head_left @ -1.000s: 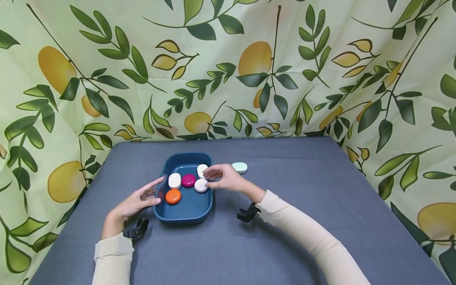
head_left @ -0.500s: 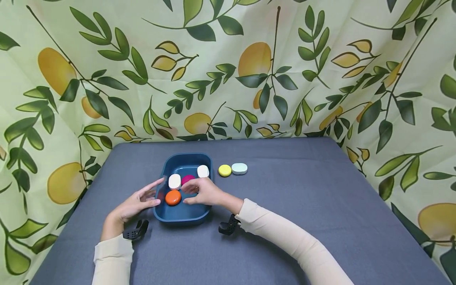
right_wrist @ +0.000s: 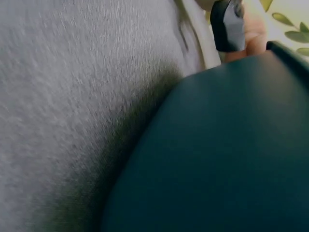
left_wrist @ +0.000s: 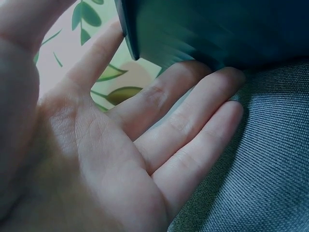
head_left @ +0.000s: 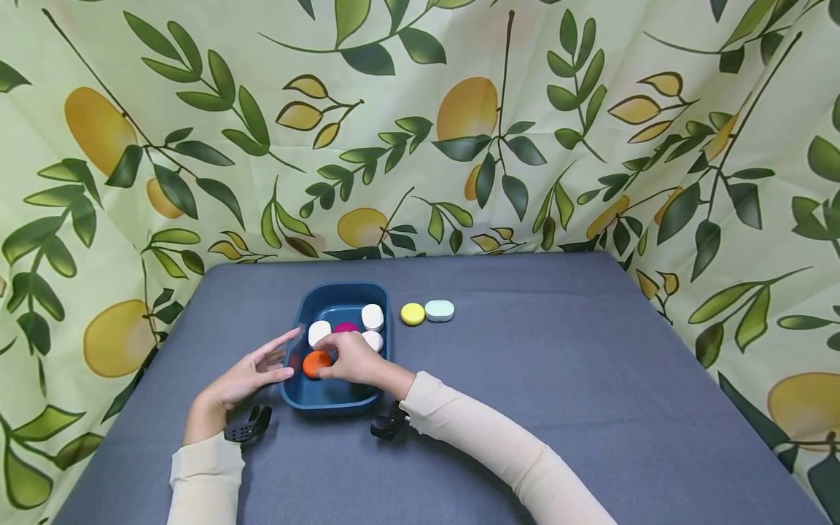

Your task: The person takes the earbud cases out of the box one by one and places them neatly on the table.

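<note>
A blue tray (head_left: 331,402) with rounded corners sits on the table in the head view. In its left part lies an orange round piece (head_left: 315,364), smooth like a soap bar. My right hand (head_left: 354,359) reaches over the tray's right wall, thumb and fingers around the orange piece's right side and top edge. A magenta piece (head_left: 345,328) shows partly behind that hand. White pieces lie around it, one oval (head_left: 319,333) and one at the back right (head_left: 372,316). Against the tray's left wall my left hand (head_left: 246,375) holds relaxed, extended fingers; in the left wrist view the fingertips (left_wrist: 231,77) meet the wall.
Right of the tray, a yellow round piece (head_left: 413,314) and a pale mint oval piece (head_left: 440,310) lie side by side on the grey cloth (head_left: 525,350). A leaf-patterned curtain (head_left: 420,146) stands behind the table. The tray's outer wall (right_wrist: 217,145) fills the right wrist view.
My right hand has moved left across the tray, from the round white piece at the right to the orange piece, uncovering the yellow piece outside. My left hand stays at the wall.
</note>
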